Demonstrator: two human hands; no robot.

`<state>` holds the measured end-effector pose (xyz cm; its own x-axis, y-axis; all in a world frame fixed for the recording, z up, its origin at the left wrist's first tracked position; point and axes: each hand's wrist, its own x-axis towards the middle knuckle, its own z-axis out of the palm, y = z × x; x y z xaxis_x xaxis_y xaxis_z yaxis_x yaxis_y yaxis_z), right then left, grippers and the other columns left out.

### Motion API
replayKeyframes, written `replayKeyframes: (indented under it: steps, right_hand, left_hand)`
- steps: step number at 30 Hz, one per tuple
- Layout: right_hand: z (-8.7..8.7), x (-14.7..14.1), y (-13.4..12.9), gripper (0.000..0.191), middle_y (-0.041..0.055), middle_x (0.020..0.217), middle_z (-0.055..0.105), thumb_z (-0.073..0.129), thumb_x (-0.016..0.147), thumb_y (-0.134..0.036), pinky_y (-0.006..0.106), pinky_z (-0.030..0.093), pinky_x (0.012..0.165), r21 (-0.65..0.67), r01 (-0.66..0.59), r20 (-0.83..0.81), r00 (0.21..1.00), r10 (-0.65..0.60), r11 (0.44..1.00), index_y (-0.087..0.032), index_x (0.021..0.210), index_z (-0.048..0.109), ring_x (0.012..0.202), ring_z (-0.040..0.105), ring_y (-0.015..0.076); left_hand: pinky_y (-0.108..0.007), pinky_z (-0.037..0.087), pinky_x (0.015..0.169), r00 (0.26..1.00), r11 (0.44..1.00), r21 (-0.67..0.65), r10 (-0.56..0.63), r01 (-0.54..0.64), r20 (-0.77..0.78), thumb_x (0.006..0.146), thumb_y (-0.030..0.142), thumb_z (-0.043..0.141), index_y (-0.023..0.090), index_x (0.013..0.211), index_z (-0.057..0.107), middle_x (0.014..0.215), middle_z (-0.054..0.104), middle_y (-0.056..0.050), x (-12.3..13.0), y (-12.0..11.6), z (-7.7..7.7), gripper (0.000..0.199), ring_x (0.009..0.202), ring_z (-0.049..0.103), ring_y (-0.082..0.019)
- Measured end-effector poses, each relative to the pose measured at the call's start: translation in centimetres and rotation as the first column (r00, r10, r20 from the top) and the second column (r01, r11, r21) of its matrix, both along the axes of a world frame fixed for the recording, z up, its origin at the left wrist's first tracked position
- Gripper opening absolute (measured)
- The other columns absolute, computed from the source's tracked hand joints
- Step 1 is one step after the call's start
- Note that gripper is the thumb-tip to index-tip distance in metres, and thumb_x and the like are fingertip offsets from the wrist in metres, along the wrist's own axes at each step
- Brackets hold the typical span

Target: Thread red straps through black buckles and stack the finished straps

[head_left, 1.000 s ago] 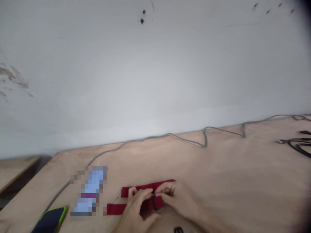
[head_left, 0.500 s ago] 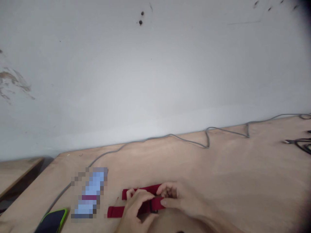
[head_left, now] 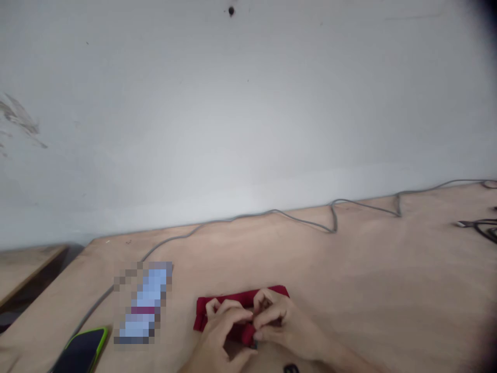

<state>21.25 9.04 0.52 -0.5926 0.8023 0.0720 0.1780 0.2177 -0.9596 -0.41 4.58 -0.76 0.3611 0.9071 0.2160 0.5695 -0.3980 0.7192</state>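
Note:
A dark red strap (head_left: 241, 297) of flat fabric lies on the table along the far side of my hands, and part of it runs between them. My left hand (head_left: 219, 334) curls over the strap from the left, closed on it with thumb and fingers. From the right, my right hand (head_left: 287, 326) pinches a folded bit of the red strap, thumb against fingers. A small dark piece shows just under that fold, mostly hidden by the fingertips. Close to my right wrist, a black buckle (head_left: 290, 368) sits at the bottom edge of the view.
A phone (head_left: 81, 352) in a bright green case lies at the lower left, beside a blurred-out blue rectangle (head_left: 149, 292). A grey cable (head_left: 229, 219) runs along the wall and down the left side. Black cables (head_left: 481, 226) lie at the far right of the wooden table (head_left: 373, 269).
The strap's left end has pulled in toward my left hand. The piece at my right fingertips is now folded and shorter. A black buckle has come into view, and the camera has tilted down slightly.

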Motion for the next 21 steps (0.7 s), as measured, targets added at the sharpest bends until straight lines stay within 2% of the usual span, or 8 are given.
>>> replayKeyframes:
  steps: [6, 9, 11, 13, 16, 18, 20, 21]
  right_hand:
    - [1.0, -0.2, -0.9, 0.017, 0.0041, 0.110, 0.062, 0.065, 0.089, -0.033, 0.034, 0.047, 0.091, 0.097, -0.019, 0.013, 1.000, 0.018, 0.995, -0.030, 0.090, 0.082, 0.101, 0.060, 0.0216]
    - [0.6, -0.8, -1.4, 0.014, 0.0060, 0.112, 0.065, 0.071, 0.083, -0.031, 0.035, 0.049, 0.092, 0.050, 0.124, 0.019, 0.992, -0.126, 0.991, -0.026, 0.076, 0.082, 0.104, 0.061, 0.0244]
    - [0.0, -1.1, -1.5, 0.012, 0.0072, 0.107, 0.066, 0.072, 0.081, -0.029, 0.035, 0.050, 0.092, 0.038, 0.206, 0.021, 0.978, -0.207, 0.978, -0.024, 0.074, 0.080, 0.105, 0.062, 0.0255]
    - [-0.4, -1.3, -1.7, 0.009, 0.0080, 0.106, 0.065, 0.069, 0.081, -0.026, 0.036, 0.050, 0.095, 0.099, 0.226, 0.016, 0.973, -0.229, 0.969, -0.024, 0.085, 0.078, 0.111, 0.060, 0.0265]
    - [0.0, -1.0, -1.8, 0.023, 0.0087, 0.113, 0.062, 0.064, 0.082, -0.022, 0.039, 0.049, 0.096, 0.193, 0.213, 0.039, 0.974, -0.225, 0.958, -0.023, 0.104, 0.069, 0.112, 0.059, 0.0257]
    - [0.6, -0.7, -1.7, 0.015, 0.0081, 0.117, 0.060, 0.063, 0.083, -0.022, 0.038, 0.048, 0.097, 0.201, 0.165, 0.102, 0.977, -0.188, 0.966, -0.023, 0.098, 0.067, 0.111, 0.059, 0.0244]
    - [1.3, -0.3, -1.6, 0.004, 0.0069, 0.118, 0.059, 0.062, 0.085, -0.024, 0.037, 0.047, 0.098, 0.193, 0.110, 0.166, 0.976, -0.143, 0.975, -0.022, 0.082, 0.065, 0.113, 0.059, 0.0237]
    - [1.6, -0.1, -1.5, 0.010, 0.0064, 0.118, 0.059, 0.062, 0.085, -0.025, 0.037, 0.047, 0.098, 0.191, 0.093, 0.194, 0.972, -0.131, 0.977, -0.021, 0.076, 0.062, 0.113, 0.058, 0.0234]
  left_hand:
    - [-0.048, 0.043, 0.099, 1.000, 0.999, 0.042, 0.027, -0.027, -0.009, 0.076, 0.018, 0.078, 0.026, 0.108, 0.064, 0.106, 0.071, -0.007, 0.0, 0.1, -0.2, 0.036, 0.101, 0.065, -0.029]
    - [-0.048, 0.040, 0.102, 1.000, 0.998, 0.063, 0.018, -0.017, -0.019, 0.079, 0.018, 0.074, 0.027, 0.111, 0.063, 0.109, 0.070, -0.007, 0.0, -0.1, -0.3, 0.035, 0.103, 0.065, -0.029]
    - [-0.047, 0.040, 0.101, 1.000, 0.996, 0.082, 0.022, -0.021, -0.010, 0.080, 0.018, 0.074, 0.026, 0.110, 0.063, 0.109, 0.070, -0.007, 0.0, -0.3, -0.2, 0.033, 0.103, 0.064, -0.029]
    - [-0.044, 0.042, 0.097, 0.999, 0.994, 0.102, 0.042, -0.044, 0.025, 0.081, 0.021, 0.073, 0.025, 0.109, 0.063, 0.108, 0.071, -0.008, 0.1, -0.3, -0.2, 0.030, 0.102, 0.064, -0.029]
    - [-0.041, 0.043, 0.092, 0.996, 0.991, 0.126, 0.043, -0.053, 0.079, 0.083, 0.022, 0.072, 0.025, 0.109, 0.063, 0.107, 0.071, -0.008, 0.2, -0.2, 0.0, 0.028, 0.100, 0.063, -0.028]
    - [-0.042, 0.042, 0.093, 0.996, 0.990, 0.133, 0.027, -0.039, 0.087, 0.082, 0.020, 0.073, 0.025, 0.109, 0.063, 0.106, 0.071, -0.007, 0.3, 0.0, 0.3, 0.030, 0.101, 0.063, -0.028]
    - [-0.044, 0.040, 0.095, 0.997, 0.992, 0.127, 0.018, -0.028, 0.080, 0.079, 0.016, 0.074, 0.025, 0.109, 0.063, 0.106, 0.071, -0.006, 0.3, 0.0, 0.6, 0.033, 0.103, 0.062, -0.028]
    - [-0.046, 0.039, 0.097, 0.997, 0.993, 0.117, 0.021, -0.029, 0.073, 0.077, 0.014, 0.075, 0.025, 0.109, 0.062, 0.106, 0.071, -0.006, 0.2, -0.1, 0.8, 0.036, 0.104, 0.062, -0.029]
